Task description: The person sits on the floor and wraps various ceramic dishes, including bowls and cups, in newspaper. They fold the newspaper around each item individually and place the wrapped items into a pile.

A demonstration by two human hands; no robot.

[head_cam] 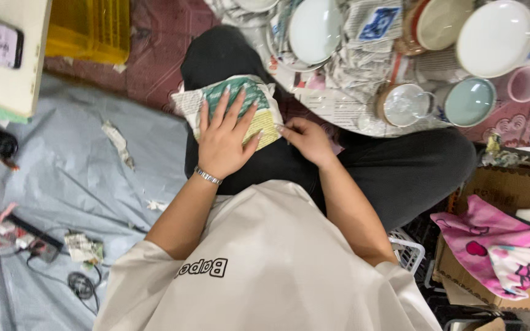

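Newsprint, crinkled and printed in green and yellow, covers the flat rounded bundle (240, 104) that rests on my black-trousered lap (314, 165). My left hand (223, 138) lies flat on top of it with the fingers spread wide, palm pressing down (a silver bracelet (207, 176) sits at that wrist). My right hand (307, 140) is at the bundle's three o'clock edge, fingers curled and the tips pinching the paper's border there.

At twelve o'clock from the bundle, touching distance beyond my knee, a spread of loose newspaper sheets (345, 101) carries crockery: a pale round ceramic plate (315, 27), a white round bowl (495, 38) at about one o'clock, a pale green round bowl (470, 102), a clear glass cup (403, 104) and a pink mug (525, 84) further toward two o'clock.

At nine o'clock lies a grey plastic sheet (75, 178) with torn paper scraps on it. At four o'clock a brown cardboard box (510, 190) holds a pink patterned cloth (498, 245). A yellow plastic crate (90, 27) stands at eleven o'clock.
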